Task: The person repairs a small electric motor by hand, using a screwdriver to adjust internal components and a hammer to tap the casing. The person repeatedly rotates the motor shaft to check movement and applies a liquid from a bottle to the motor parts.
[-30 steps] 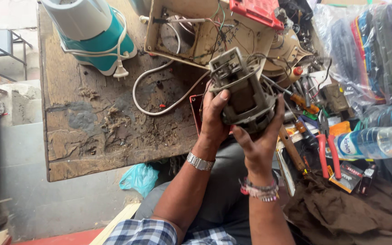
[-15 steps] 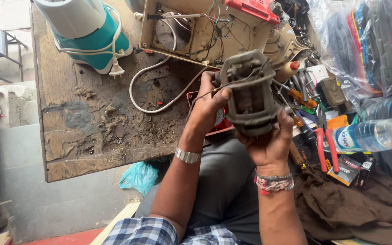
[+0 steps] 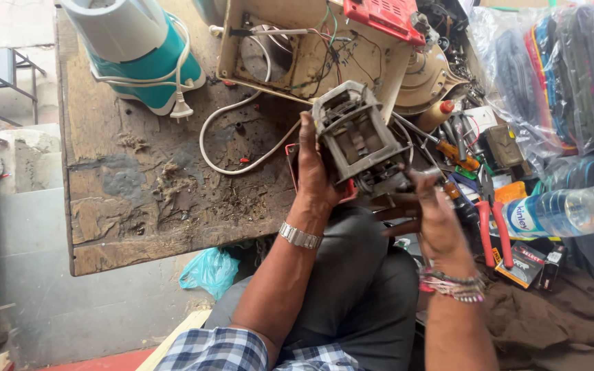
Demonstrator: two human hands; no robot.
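Your left hand (image 3: pixel 317 175) is gripping the grey motor (image 3: pixel 359 141) — fingers clamped on its side; your right hand (image 3: pixel 434 220) is supporting its lower end above the tabletop (image 3: pixel 139 199), fingers curled — grip unclear.

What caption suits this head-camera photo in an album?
Two hands, left and right, hold a grey electric motor above a worn wooden workbench.

Dull grey metal motor (image 3: pixel 359 141), rough worn wooden table (image 3: pixel 139 192), glossy plastic bottle (image 3: pixel 565 209).
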